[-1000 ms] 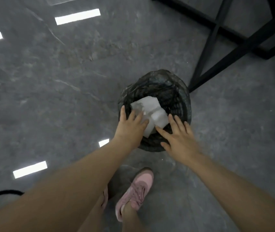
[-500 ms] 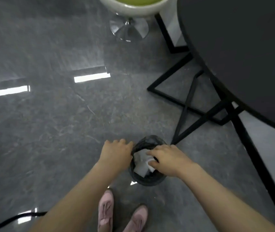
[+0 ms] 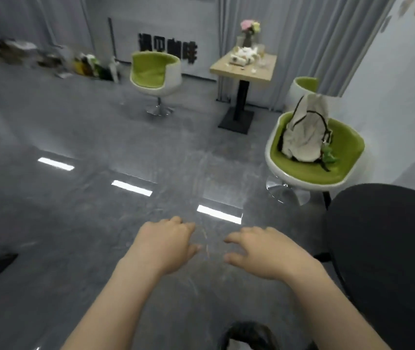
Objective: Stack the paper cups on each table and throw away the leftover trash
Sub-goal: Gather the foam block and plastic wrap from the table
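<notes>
My left hand (image 3: 166, 242) and my right hand (image 3: 262, 251) hover side by side over the grey floor, fingers loosely curled and apart, holding nothing. The black bin (image 3: 248, 335) with white paper in it shows at the bottom edge, below my arms. Far ahead stands a small wooden table (image 3: 241, 72) carrying paper cups and scraps of trash (image 3: 244, 55) beside a vase of flowers. A round black table (image 3: 388, 248) lies at my right with no cups visible on it.
A green-and-white chair (image 3: 154, 75) stands left of the wooden table. Another green chair (image 3: 315, 162) with a white backpack sits near the black table. Blurred clutter (image 3: 49, 59) lines the far left wall. Grey floor stretches between me and the wooden table.
My hands have left the paper in the bin and lifted away from it. My view has swung up from the bin and floor to the room ahead.
</notes>
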